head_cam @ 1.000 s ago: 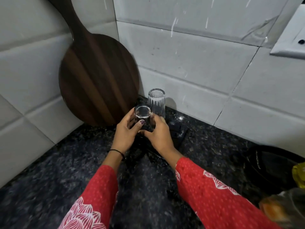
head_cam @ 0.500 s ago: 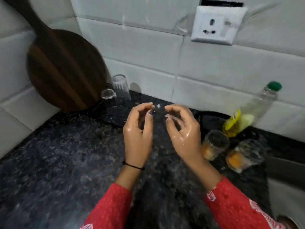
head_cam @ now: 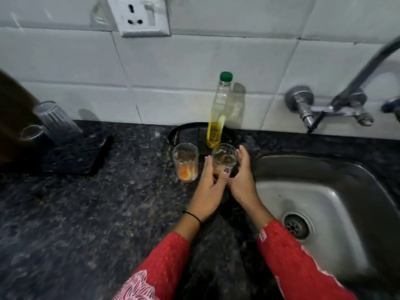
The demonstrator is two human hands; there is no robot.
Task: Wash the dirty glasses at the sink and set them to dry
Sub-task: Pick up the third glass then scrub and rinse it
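Left hand [head_cam: 208,185], black band at the wrist, cupped against the near-left side of a clear dirty drinking glass with orange dregs at the bottom [head_cam: 224,158], thumb laid across its front. Right hand [head_cam: 242,176] curled round the right side of the same glass, fingers up along its wall. Glass gripped between both, upright, at the counter's edge just left of the stainless steel sink [head_cam: 324,191]; cannot tell whether it touches the dark speckled stone counter [head_cam: 86,213]. A 2nd clear dirty glass with orange residue [head_cam: 186,162] standing upright just beside it to the left, apart from the hands. Behind both, a tall clear plastic bottle with a green cap and yellow liquid [head_cam: 217,113], resting on a black round-edged tray [head_cam: 184,131] against the white tiled wall [head_cam: 194,61]. Far left, 2 clean clear glasses, the taller [head_cam: 57,119] and the shorter [head_cam: 32,133], turned upside down on a black mat [head_cam: 75,154]. Metal wall tap [head_cam: 324,107] above the sink. White wall socket [head_cam: 141,16] at the top. Red patterned sleeves [head_cam: 292,256] on both arms.
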